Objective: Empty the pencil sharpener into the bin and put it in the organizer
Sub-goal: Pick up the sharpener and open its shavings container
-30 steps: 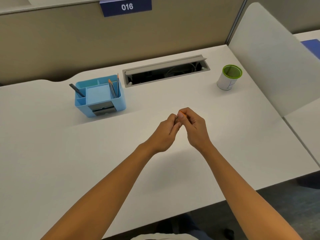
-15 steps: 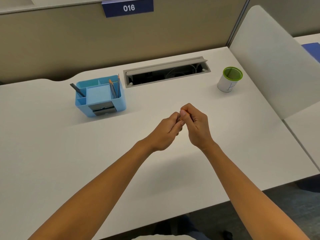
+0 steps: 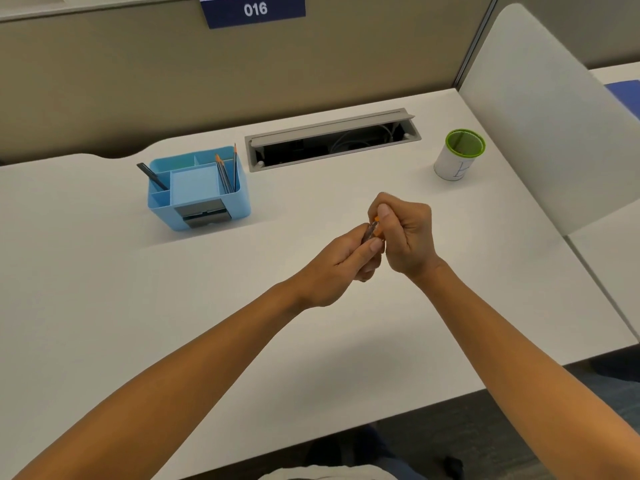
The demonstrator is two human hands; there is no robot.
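Both grips are clenched on the small pencil sharpener [image 3: 372, 232], the left hand [image 3: 341, 268] pinching its dark body and the right hand [image 3: 405, 233] its orange part, held above the middle of the white bench [image 3: 104, 306]. It looks like they are pulling it open. Nothing is emptied yet: the green-rimmed bin [image 3: 459, 155] stands well apart to the right, the blue organizer [image 3: 199, 188] to the left, both steps remaining.

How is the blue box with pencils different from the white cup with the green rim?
The blue plastic organizer is rectangular with several compartments; the white cup with the green rim is round with one opening. The organizer holds pencils; nothing sticks out of the cup. Both stand upright on the white desk.
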